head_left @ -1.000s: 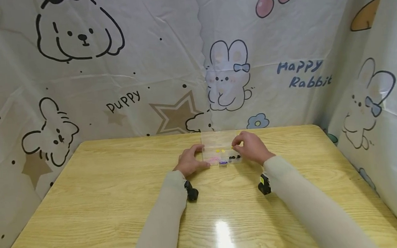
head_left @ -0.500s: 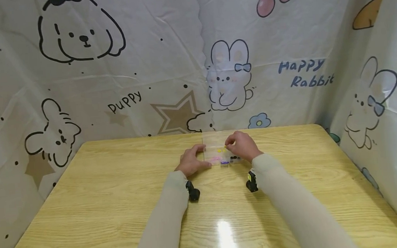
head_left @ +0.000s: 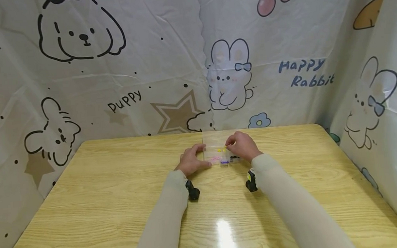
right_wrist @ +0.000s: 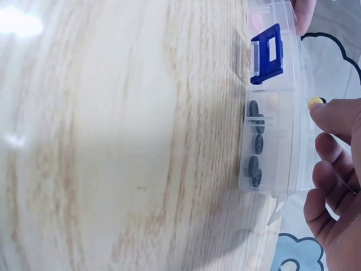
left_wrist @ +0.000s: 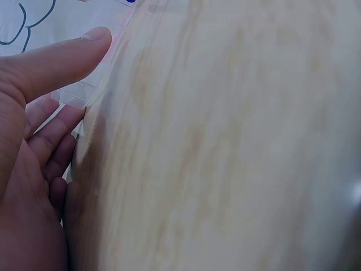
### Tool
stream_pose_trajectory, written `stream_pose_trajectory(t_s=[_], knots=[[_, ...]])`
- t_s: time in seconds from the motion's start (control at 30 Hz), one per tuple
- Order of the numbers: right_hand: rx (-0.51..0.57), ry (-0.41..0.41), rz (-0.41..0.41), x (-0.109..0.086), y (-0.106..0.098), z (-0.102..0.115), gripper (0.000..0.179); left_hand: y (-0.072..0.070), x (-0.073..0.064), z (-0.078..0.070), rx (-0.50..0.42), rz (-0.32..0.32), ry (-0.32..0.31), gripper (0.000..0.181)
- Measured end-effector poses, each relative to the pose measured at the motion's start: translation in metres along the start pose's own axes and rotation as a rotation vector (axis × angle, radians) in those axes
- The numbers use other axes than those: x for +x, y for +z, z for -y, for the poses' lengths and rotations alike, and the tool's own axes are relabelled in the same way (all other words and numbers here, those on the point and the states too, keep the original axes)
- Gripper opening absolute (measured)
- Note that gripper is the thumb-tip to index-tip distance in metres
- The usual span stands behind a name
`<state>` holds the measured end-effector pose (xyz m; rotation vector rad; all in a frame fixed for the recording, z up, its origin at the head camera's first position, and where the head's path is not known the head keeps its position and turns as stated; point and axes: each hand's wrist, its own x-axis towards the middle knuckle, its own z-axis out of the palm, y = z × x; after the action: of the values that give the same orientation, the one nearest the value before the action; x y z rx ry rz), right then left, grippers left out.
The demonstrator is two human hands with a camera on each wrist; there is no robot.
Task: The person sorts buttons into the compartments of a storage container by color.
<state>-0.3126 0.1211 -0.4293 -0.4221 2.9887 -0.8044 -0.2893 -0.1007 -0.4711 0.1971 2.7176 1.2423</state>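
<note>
A clear plastic compartment box stands near the table's far edge, its transparent lid raised at the back. My left hand holds the box's left end, thumb at the front and fingers at the far side. Above the box, my right hand pinches a small yellow button between thumb and forefinger. Other yellow buttons lie in a back compartment. Small pink pieces fill the front left, and black buttons lie at the front right, partly behind my right hand in the head view.
A blue latch sits at the middle of the box's front. The wood-grain table stretches towards me and to both sides. Behind it hangs a printed cloth, close to the far edge. Each wrist carries a black camera.
My right hand has moved left over the box with the yellow button, then stayed almost still for the last half second. The left hand keeps its hold on the box.
</note>
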Motion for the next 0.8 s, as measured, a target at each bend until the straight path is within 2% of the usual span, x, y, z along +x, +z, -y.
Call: stream_pose_trajectory(t_s=[0.4,0.8], knots=[[-0.023,-0.008,0.021,-0.002,-0.0015,-0.0002,0.014,0.0042,0.0012,-0.0009,-0.015,0.007,-0.001,0.078],[-0.032,-0.027,0.06,-0.0001,-0.0009,0.0042,0.019,0.0005,0.0006,0.0015,-0.002,-0.003,0.003,0.077]])
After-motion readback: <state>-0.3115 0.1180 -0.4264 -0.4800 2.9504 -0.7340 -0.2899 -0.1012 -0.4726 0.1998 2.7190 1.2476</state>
